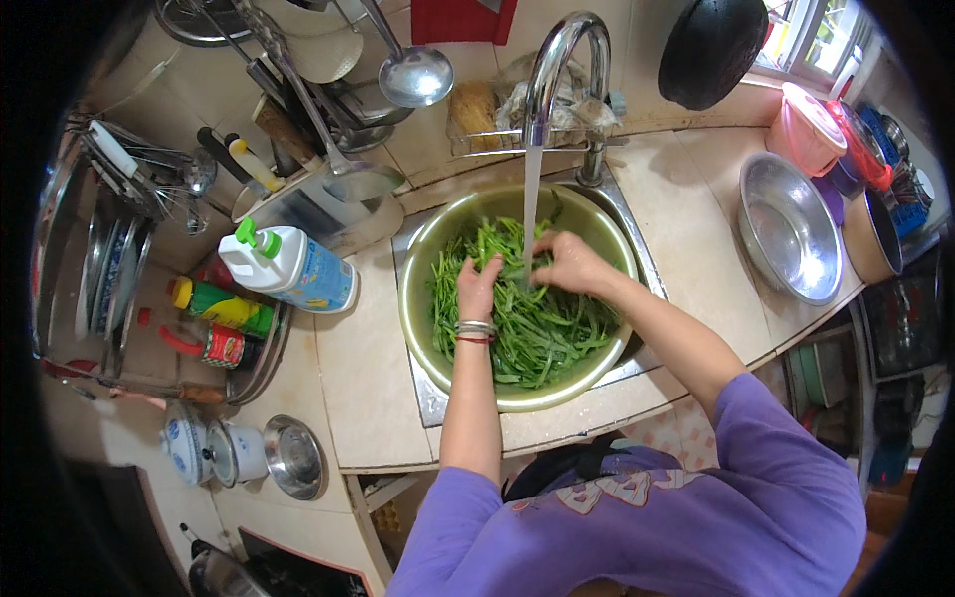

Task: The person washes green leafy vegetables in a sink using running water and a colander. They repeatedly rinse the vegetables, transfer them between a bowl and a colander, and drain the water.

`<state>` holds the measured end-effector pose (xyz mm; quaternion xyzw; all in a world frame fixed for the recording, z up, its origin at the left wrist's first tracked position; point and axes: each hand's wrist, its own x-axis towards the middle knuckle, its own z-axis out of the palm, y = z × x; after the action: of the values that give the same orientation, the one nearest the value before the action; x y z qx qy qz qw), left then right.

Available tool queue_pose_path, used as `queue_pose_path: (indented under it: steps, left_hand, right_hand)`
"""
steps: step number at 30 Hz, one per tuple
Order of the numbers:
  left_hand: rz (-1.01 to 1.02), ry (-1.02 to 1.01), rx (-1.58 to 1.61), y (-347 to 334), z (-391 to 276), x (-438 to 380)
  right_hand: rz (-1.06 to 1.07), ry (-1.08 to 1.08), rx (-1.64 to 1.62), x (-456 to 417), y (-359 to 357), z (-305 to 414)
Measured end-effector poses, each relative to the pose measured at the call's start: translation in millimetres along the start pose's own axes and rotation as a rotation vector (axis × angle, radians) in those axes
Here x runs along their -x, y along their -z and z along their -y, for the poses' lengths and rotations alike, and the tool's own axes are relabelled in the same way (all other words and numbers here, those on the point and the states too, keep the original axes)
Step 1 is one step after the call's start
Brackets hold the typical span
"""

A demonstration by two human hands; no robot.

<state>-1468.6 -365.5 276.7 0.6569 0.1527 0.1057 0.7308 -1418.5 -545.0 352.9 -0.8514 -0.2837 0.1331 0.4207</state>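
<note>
A large green basin [412, 328] rests over the steel sink [431, 403], filled with long-stemmed leafy greens [545, 336]. Water runs from the curved chrome faucet [534, 112] down into it, between my two hands. My left hand [480, 287], with bangles and a red cord at the wrist, is closed around some of the greens; its fingers are partly hidden among the stems. On the other side of the stream, my right hand [574, 263] has its fingers bent down into the greens. Those fingers are blurred and partly covered, so their grip is unclear.
Left of the basin stands a white pump bottle [291, 269], near a utensil holder [321, 213] and several sauce bottles [227, 310]. A ladle [415, 77] hangs above. At right are a steel bowl [791, 227] and a pink bucket [806, 130]. A wire rack [515, 142] sits behind the basin.
</note>
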Motion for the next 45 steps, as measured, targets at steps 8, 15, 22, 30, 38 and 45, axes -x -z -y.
queue_pose_path:
  steps: [8,15,22,30,38,45]
  left_hand:
    - [0.223,0.163,-1.069,-29,3,16]
    - [0.169,0.166,-1.341,-50,23,23]
    - [-0.019,-0.114,-0.363,-21,13,11]
    - [-0.052,-0.124,-0.116,2,-37,15]
    - [0.162,0.095,-0.892,-40,45,9]
    - [0.262,0.177,-0.923,-48,81,-6]
  right_hand:
    - [0.093,-0.289,0.618,6,-27,-46]
    - [0.287,-0.262,0.709,-13,-77,-90]
    - [-0.144,-0.519,-0.719,-26,-53,-61]
    - [-0.210,-0.355,-0.292,-11,27,5]
    - [0.112,-0.332,0.641,12,-1,-6]
    - [-0.176,0.083,0.607,48,33,-19]
